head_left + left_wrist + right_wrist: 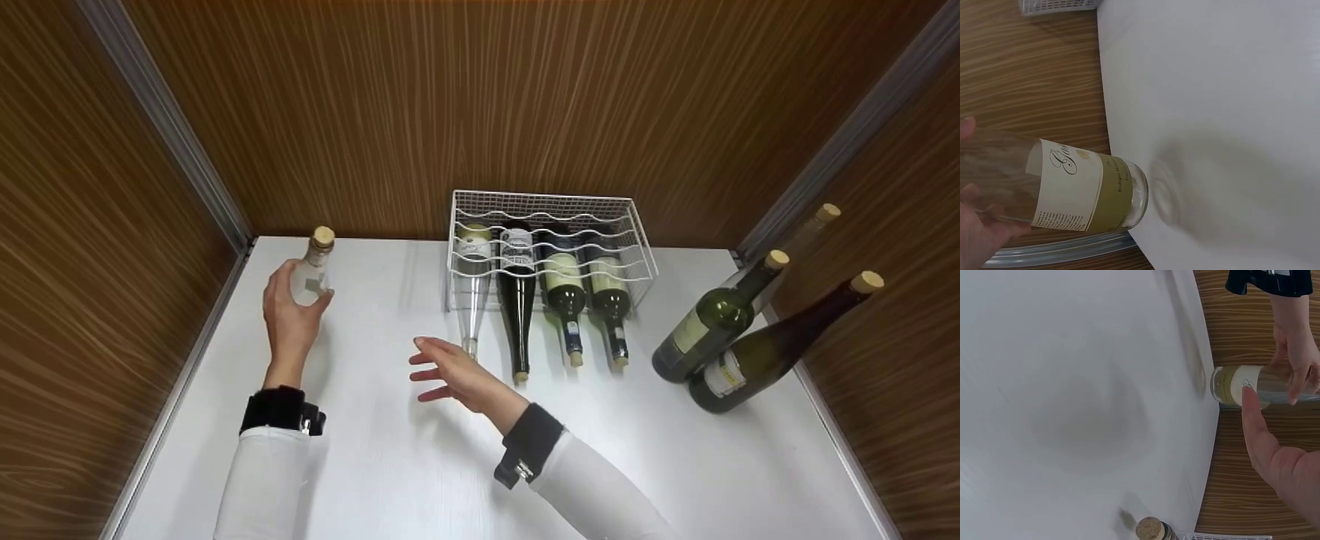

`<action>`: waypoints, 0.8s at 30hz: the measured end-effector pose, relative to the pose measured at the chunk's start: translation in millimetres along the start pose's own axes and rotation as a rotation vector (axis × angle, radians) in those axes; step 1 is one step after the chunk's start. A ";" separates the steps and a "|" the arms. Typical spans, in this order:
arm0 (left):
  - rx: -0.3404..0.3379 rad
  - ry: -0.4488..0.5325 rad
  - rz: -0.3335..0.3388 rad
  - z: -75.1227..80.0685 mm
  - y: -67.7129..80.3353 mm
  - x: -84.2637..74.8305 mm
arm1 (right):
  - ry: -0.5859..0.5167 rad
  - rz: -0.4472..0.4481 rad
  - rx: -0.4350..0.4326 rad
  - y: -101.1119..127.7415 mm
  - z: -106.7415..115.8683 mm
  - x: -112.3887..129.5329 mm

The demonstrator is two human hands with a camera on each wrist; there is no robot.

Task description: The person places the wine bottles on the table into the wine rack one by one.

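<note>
I have the left hand [291, 311] well to the left of the white wire wine rack [543, 195], its grip curled round the body of a corked clear glass wine bottle [309, 283]. I see the bottle's long axis running close to vertical: the cork [323, 237] points up, the neck leans slightly toward the rack's side, and the base faces the tabletop [360, 420]. I cannot tell whether that base touches down. On the left wrist view I read "Bodegas" on the gold band of its cream-and-gold label [1084, 191].

I have the right hand [457, 375] in front of the rack's left end, its grip spread and holding nothing, over the tabletop near the neck of a clear bottle [472, 285] lying in the rack. To the right of that one, within the rack, lie a dark bottle [517, 307] and two green bottles [568, 302] with pale labels; all four necks point out of the rack's front, toward the wearer.

Right of the rack I see a green wine bottle [709, 330], an olive-brown wine bottle [761, 356] and, partly hidden behind the green one, a colourless bottle [806, 236], all standing corks up.
</note>
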State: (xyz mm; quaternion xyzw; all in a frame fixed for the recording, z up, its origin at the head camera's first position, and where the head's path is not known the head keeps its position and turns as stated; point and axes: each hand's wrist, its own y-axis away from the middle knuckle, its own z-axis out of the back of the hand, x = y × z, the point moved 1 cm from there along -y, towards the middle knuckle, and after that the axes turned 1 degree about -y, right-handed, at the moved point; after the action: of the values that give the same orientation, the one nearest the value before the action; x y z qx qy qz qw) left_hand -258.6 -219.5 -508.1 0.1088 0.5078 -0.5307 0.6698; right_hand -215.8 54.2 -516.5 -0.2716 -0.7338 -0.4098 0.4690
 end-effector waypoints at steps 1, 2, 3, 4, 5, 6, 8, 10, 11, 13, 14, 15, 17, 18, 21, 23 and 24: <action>0.000 0.000 -0.016 -1.4 2.0 -1.9 | -0.008 0.002 0.004 0.1 0.1 0.0; -0.005 0.001 -0.037 -3.3 4.0 -3.4 | -0.016 0.004 0.008 0.2 0.6 0.4; -0.007 0.002 -0.060 -5.1 5.9 -4.7 | -0.025 0.004 0.012 0.5 0.9 1.1; -0.011 0.000 -0.087 -6.9 8.0 -6.2 | -0.034 0.005 0.017 0.6 1.4 1.7; -0.017 -0.004 -0.115 -8.7 10.1 -7.3 | -0.044 0.007 0.026 0.5 2.0 2.5; -0.023 -0.011 -0.146 -10.6 12.0 -7.9 | -0.057 0.007 0.035 0.5 2.6 3.5; -0.029 -0.023 -0.207 -13.8 15.9 -9.1 | -0.082 0.003 0.053 0.8 4.0 5.6; -0.021 -0.048 -0.255 -16.2 20.3 -11.0 | -0.116 -0.003 0.068 1.1 5.1 7.6; -0.013 -0.062 -0.274 -17.3 22.4 -11.6 | -0.136 -0.004 0.077 1.3 5.6 8.7; 0.007 -0.085 -0.308 -19.4 26.7 -12.9 | -0.177 -0.013 0.090 1.5 6.6 11.0; 0.016 -0.097 -0.323 -20.5 29.0 -13.6 | -0.196 -0.016 0.098 1.5 7.0 12.0; 0.026 -0.109 -0.340 -21.6 31.2 -14.3 | -0.218 -0.020 0.107 1.6 7.5 13.1; 0.040 -0.129 -0.382 -23.6 35.2 -15.8 | -0.255 -0.025 0.124 1.8 8.4 14.9; 0.045 -0.136 -0.410 -24.9 37.1 -16.5 | -0.273 -0.031 0.128 2.0 9.0 15.6; 0.055 -0.166 -0.513 -28.0 42.0 -19.2 | -0.323 -0.044 0.149 2.8 11.3 17.6; 0.059 -0.191 -0.587 -30.2 44.8 -20.7 | -0.341 -0.053 0.169 3.1 13.0 18.8; 0.063 -0.207 -0.621 -31.0 46.3 -21.6 | -0.346 -0.059 0.180 3.3 14.0 19.5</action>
State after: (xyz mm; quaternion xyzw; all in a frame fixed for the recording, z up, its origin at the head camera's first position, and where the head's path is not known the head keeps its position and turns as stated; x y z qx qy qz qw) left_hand -236.4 -166.1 -523.4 -0.0854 0.4293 -0.7333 0.5202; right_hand -227.8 68.2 -500.7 -0.2734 -0.8446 -0.3032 0.3463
